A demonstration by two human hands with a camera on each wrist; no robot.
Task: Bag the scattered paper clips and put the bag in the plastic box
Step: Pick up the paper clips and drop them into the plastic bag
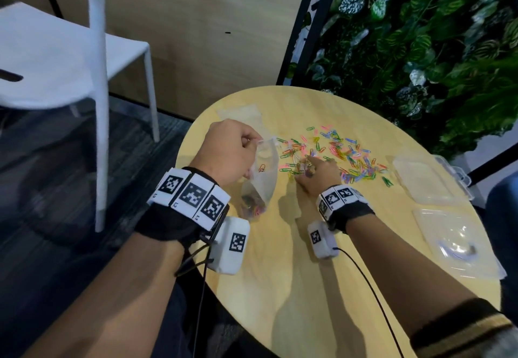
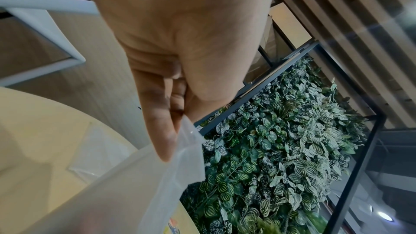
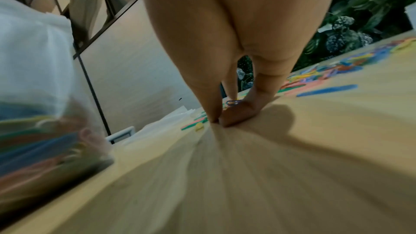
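Observation:
My left hand point(image 1: 253, 144) pinches the rim of a clear plastic bag point(image 1: 265, 181) and holds it upright at the table's left edge; several coloured clips lie in its bottom. In the left wrist view the thumb and fingers of the left hand point(image 2: 178, 122) clamp the bag's rim point(image 2: 157, 175). Scattered paper clips point(image 1: 347, 155) cover the middle of the round wooden table point(image 1: 280, 273). My right hand point(image 1: 308, 163) reaches into their near left edge, its fingertips pinched together on the tabletop point(image 3: 219, 121) with a purple clip point(image 3: 233, 102) caught between them. The clear plastic box point(image 1: 420, 178) lies open at the right.
A second flat clear bag point(image 1: 241, 111) lies at the table's far left and a clear packet point(image 1: 454, 242) at the near right. A white chair point(image 1: 70, 57) stands left of the table. A leafy plant wall point(image 1: 420, 49) rises behind it.

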